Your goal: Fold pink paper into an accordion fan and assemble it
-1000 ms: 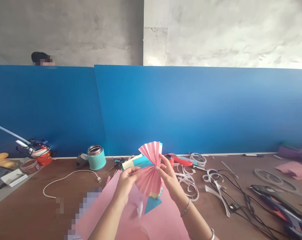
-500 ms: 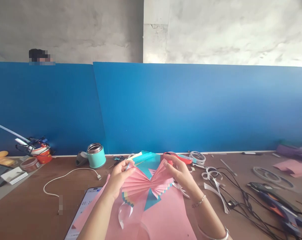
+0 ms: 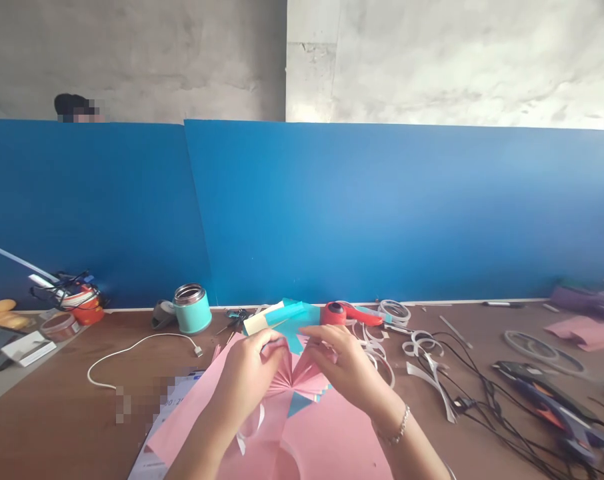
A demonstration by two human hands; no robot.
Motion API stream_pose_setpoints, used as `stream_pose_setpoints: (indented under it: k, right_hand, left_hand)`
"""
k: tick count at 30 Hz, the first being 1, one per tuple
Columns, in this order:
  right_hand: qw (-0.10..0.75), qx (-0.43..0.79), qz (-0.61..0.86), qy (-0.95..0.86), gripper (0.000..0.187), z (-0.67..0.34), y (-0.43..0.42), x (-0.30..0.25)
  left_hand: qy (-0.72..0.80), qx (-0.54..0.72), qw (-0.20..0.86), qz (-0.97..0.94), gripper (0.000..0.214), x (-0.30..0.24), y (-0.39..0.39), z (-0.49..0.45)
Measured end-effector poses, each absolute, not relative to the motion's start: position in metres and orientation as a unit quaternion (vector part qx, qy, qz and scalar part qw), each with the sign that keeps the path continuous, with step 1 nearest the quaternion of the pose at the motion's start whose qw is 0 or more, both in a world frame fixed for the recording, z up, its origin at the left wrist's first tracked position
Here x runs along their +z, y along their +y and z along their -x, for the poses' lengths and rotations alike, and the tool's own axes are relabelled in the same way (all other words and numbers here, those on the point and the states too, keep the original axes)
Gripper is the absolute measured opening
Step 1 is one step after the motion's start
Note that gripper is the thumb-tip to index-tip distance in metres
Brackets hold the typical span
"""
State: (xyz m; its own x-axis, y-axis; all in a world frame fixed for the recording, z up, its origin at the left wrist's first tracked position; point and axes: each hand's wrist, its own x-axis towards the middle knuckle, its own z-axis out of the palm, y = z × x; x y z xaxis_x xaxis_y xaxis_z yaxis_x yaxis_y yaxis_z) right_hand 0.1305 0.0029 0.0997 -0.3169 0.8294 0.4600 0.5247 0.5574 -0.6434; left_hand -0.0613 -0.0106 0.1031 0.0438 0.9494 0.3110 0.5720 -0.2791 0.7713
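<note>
A pleated pink paper fan (image 3: 293, 377), with blue and yellow showing at its lower edge, is held low over a large pink sheet (image 3: 327, 440) on the brown table. My left hand (image 3: 249, 373) is closed over the fan's left half. My right hand (image 3: 342, 367), a bracelet on its wrist, is closed over the right half. The two halves meet in a pinched centre between my hands. A curled strip of clear tape (image 3: 249, 430) hangs under my left hand.
A teal tin (image 3: 192, 309), folded teal and cream paper (image 3: 277, 317) and a red tool (image 3: 347, 313) lie behind my hands. White paper strips (image 3: 422, 360), black cables and a glue gun (image 3: 557, 403) fill the right. A white cable (image 3: 132, 350) and phone (image 3: 167, 410) lie left. Blue partitions (image 3: 382, 213) back the table.
The fan, held upright a second ago, has been turned flat and lowered onto the pink sheet. Both hands have closed further over its two halves.
</note>
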Motion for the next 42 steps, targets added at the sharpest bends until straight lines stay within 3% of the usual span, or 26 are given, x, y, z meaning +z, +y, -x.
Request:
stream_pose_setpoints:
  k: [8, 12, 22, 26, 31, 33, 36, 39, 42]
  right_hand:
    - [0.39, 0.077, 0.384, -0.833, 0.024, -0.12, -0.015, 0.109]
    - [0.369, 0.051, 0.37, -0.851, 0.017, -0.12, -0.017, 0.112]
    - [0.316, -0.006, 0.315, -0.895, 0.029, -0.12, -0.02, 0.116]
    - [0.325, 0.007, 0.336, -0.884, 0.026, -0.12, -0.017, 0.114]
    - [0.398, 0.107, 0.405, -0.816, 0.017, -0.134, -0.002, 0.108]
    - [0.437, 0.177, 0.433, -0.768, 0.013, -0.143, 0.008, 0.105]
    - [0.518, 0.283, 0.451, -0.67, 0.014, -0.157, 0.022, 0.098]
    - [0.583, 0.349, 0.438, -0.589, 0.02, -0.165, 0.031, 0.094]
    - [0.607, 0.384, 0.425, -0.551, 0.022, -0.166, 0.034, 0.093]
  left_hand:
    - [0.529, 0.367, 0.121, -0.755, 0.023, 0.112, -0.028, 0.054]
    - [0.526, 0.365, 0.131, -0.757, 0.023, 0.114, -0.029, 0.054]
    - [0.495, 0.404, 0.181, -0.748, 0.022, 0.113, -0.03, 0.057]
    - [0.485, 0.406, 0.154, -0.759, 0.022, 0.109, -0.027, 0.058]
    - [0.459, 0.481, -0.024, -0.747, 0.031, 0.113, -0.02, 0.066]
    - [0.47, 0.543, -0.048, -0.694, 0.033, 0.114, -0.017, 0.07]
    - [0.513, 0.635, 0.033, -0.577, 0.047, 0.112, -0.012, 0.073]
    - [0.528, 0.632, 0.262, -0.503, 0.06, 0.108, -0.006, 0.068]
    - [0.456, 0.545, 0.469, -0.525, 0.051, 0.103, -0.003, 0.056]
